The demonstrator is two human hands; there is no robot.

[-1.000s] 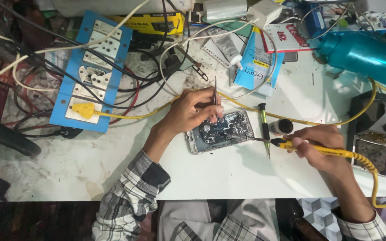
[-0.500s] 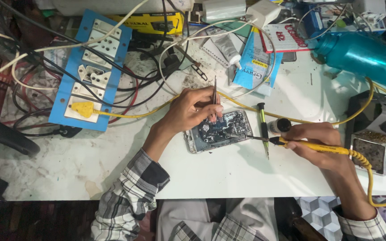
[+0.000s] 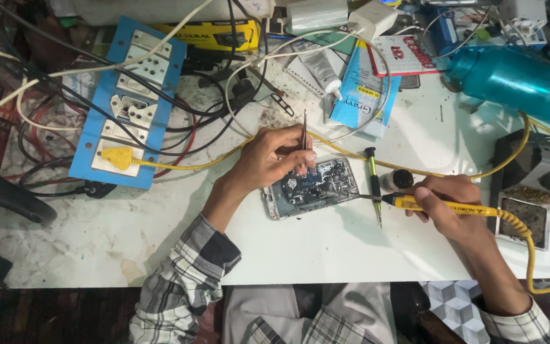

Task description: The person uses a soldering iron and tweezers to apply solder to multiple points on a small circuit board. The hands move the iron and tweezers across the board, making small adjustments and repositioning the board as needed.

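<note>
Phone board (image 3: 313, 188) lies opened on the white tabletop (image 3: 326, 248) — soldering appears underway. Left hand (image 3: 268, 159) pinches tweezers (image 3: 304, 137) over it; right hand (image 3: 447, 204) grips the yellow soldering iron (image 3: 440, 205), tip at the board's edge — the next touch calls for steady, precise placement.

An electronics repair bench: a yellow soldering iron (image 3: 440, 205) over an opened phone (image 3: 310, 188), a blue socket board (image 3: 128, 102) at ten o'clock, tangled cables (image 3: 211, 114).
</note>
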